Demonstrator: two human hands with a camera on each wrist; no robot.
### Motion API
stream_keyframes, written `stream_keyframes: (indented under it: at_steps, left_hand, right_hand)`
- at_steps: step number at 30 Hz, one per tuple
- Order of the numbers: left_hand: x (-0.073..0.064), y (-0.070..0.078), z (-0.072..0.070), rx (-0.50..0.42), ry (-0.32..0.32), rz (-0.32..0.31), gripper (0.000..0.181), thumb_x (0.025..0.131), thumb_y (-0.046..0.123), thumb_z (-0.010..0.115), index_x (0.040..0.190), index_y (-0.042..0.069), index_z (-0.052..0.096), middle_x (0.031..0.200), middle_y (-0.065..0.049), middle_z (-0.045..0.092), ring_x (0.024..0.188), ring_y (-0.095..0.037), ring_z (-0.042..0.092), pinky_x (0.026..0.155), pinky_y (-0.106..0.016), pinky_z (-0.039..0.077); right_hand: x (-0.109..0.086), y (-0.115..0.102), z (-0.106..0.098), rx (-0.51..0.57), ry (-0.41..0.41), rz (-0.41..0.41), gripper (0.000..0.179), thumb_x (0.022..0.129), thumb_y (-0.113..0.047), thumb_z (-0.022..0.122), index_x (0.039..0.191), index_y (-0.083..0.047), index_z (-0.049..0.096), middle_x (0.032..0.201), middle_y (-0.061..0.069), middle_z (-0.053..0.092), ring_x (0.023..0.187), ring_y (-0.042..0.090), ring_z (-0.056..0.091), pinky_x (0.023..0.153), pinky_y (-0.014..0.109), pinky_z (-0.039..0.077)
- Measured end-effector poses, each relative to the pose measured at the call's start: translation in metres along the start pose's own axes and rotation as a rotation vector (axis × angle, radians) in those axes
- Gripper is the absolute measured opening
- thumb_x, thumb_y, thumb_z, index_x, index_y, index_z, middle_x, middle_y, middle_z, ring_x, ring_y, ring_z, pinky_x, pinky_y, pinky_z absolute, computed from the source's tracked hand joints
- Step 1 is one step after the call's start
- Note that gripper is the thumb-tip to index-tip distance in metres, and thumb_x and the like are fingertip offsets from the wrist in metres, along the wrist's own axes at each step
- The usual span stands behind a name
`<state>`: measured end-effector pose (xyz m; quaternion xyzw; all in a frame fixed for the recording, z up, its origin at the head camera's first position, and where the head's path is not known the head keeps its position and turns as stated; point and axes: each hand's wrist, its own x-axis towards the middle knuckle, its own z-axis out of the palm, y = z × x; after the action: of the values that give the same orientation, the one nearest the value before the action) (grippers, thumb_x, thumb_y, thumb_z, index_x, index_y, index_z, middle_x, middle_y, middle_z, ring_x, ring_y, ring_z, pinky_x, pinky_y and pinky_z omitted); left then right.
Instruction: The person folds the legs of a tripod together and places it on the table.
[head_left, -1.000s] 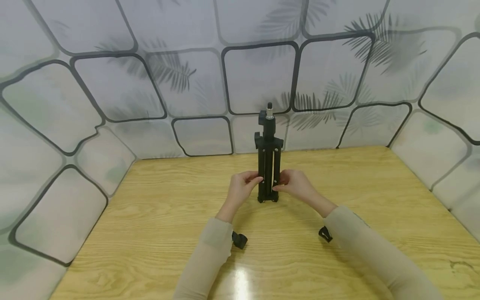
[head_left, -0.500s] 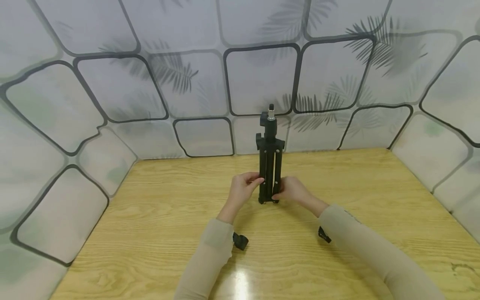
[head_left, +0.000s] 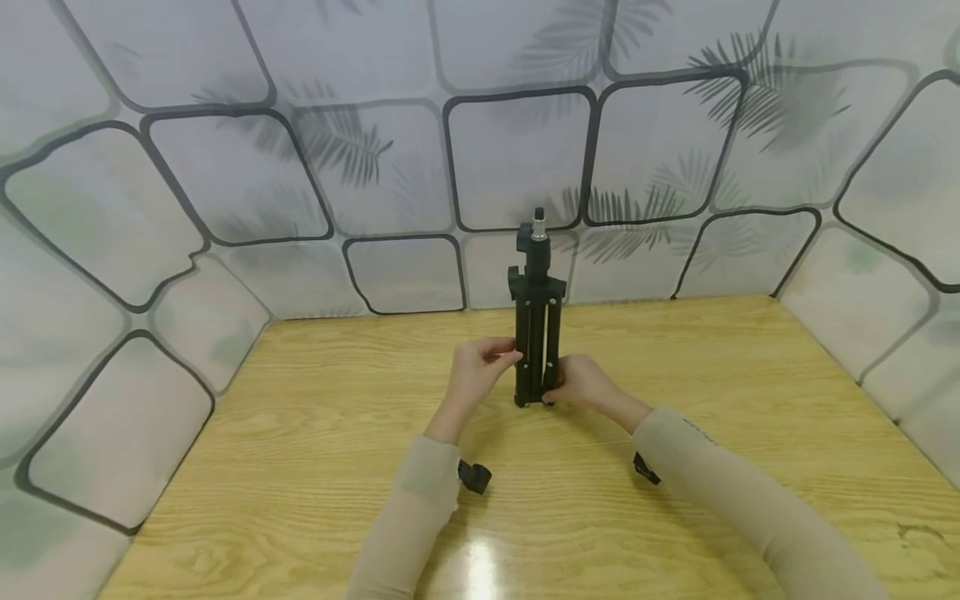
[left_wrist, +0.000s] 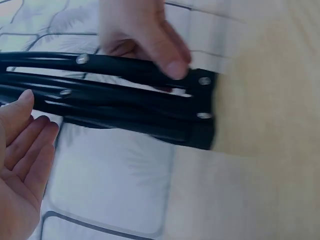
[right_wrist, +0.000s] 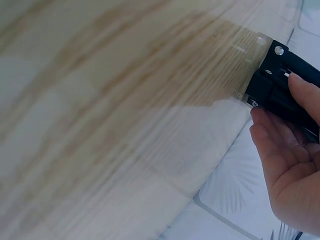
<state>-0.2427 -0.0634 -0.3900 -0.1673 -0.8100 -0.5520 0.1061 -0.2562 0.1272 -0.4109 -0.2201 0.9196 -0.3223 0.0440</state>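
A folded black tripod stand (head_left: 537, 333) with a silver tip stands upright on the wooden table, in the head view's centre. My left hand (head_left: 474, 367) is at its left leg, thumb in front and fingers partly behind. In the left wrist view, the thumb of the left hand (left_wrist: 22, 150) touches the leg's edge while other fingers lie loosely curled below. Lower down, my right hand (head_left: 588, 383) grips the right leg near the foot. The right wrist view shows the thumb of the right hand (right_wrist: 295, 165) on the tripod stand (right_wrist: 280, 85), fingers underneath it.
The wooden table (head_left: 315, 433) reaches back to a patterned cloth wall (head_left: 405, 167) close behind the stand. Black wrist-worn devices show beneath both sleeves, one at the left wrist (head_left: 476, 477) and one at the right (head_left: 647, 468).
My right hand has slid down the right leg toward the foot. The left hand has shifted slightly left, still at the left leg. The tripod stand stays upright in place.
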Motion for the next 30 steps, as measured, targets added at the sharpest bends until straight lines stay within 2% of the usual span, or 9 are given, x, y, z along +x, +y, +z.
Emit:
stream_keyframes:
  at_steps: [4,10,13,16,21,28,30]
  left_hand:
    - [0.006,0.013,-0.010,-0.018,0.098,0.088,0.024,0.081,0.017,0.066,0.098,0.001,0.067,0.094,-0.009,0.066,0.079,-0.016,0.063,0.067,-0.023,0.050]
    - [0.023,0.048,-0.025,-0.082,0.301,0.288,0.019,0.080,0.011,0.066,0.092,-0.004,0.066,0.091,-0.014,0.065,0.077,-0.023,0.063,0.067,-0.027,0.051]
    - [0.032,0.068,-0.029,-0.090,0.347,0.360,0.020,0.080,0.013,0.066,0.092,-0.004,0.066,0.091,-0.014,0.065,0.077,-0.022,0.063,0.069,-0.027,0.051]
    - [0.041,0.086,-0.031,-0.062,0.359,0.405,0.022,0.081,0.014,0.066,0.094,-0.003,0.066,0.093,-0.013,0.065,0.081,-0.019,0.062,0.072,-0.023,0.049]
    - [0.058,0.112,-0.030,-0.026,0.348,0.434,0.028,0.080,0.019,0.067,0.097,-0.003,0.065,0.096,-0.011,0.065,0.089,-0.013,0.060,0.079,-0.020,0.045]
    - [0.071,0.128,-0.021,-0.020,0.259,0.312,0.030,0.080,0.022,0.066,0.102,0.002,0.064,0.101,-0.007,0.064,0.093,-0.008,0.057,0.083,-0.020,0.043]
    - [0.072,0.130,-0.019,-0.007,0.251,0.299,0.030,0.080,0.022,0.066,0.102,0.002,0.064,0.100,-0.007,0.064,0.092,-0.009,0.058,0.082,-0.020,0.043]
  right_hand:
    - [0.000,0.001,0.001,-0.018,0.004,0.008,0.026,0.067,-0.011,0.076,0.085,0.002,0.064,0.072,0.007,0.065,0.063,0.016,0.061,0.058,0.029,0.049]
    - [0.001,0.000,0.000,-0.018,-0.004,0.022,0.027,0.066,-0.012,0.077,0.085,0.002,0.064,0.071,0.007,0.065,0.062,0.015,0.060,0.058,0.028,0.049]
    - [0.002,0.001,0.000,-0.020,-0.008,0.028,0.027,0.066,-0.012,0.077,0.086,0.002,0.065,0.071,0.006,0.065,0.061,0.014,0.060,0.057,0.028,0.049]
    - [0.003,0.001,0.000,-0.020,-0.015,0.029,0.027,0.067,-0.013,0.077,0.087,0.002,0.065,0.071,0.006,0.065,0.061,0.014,0.060,0.057,0.028,0.049]
    - [0.003,0.001,0.000,-0.035,-0.021,0.038,0.027,0.067,-0.014,0.077,0.085,0.001,0.065,0.070,0.005,0.065,0.061,0.013,0.059,0.058,0.028,0.049]
    - [0.003,0.000,0.001,-0.060,-0.027,0.049,0.026,0.066,-0.015,0.078,0.084,-0.001,0.065,0.068,0.002,0.064,0.060,0.012,0.058,0.059,0.028,0.049]
    - [0.002,0.000,0.001,-0.066,-0.024,0.054,0.026,0.066,-0.015,0.078,0.083,-0.002,0.065,0.067,0.002,0.064,0.059,0.012,0.058,0.059,0.028,0.048]
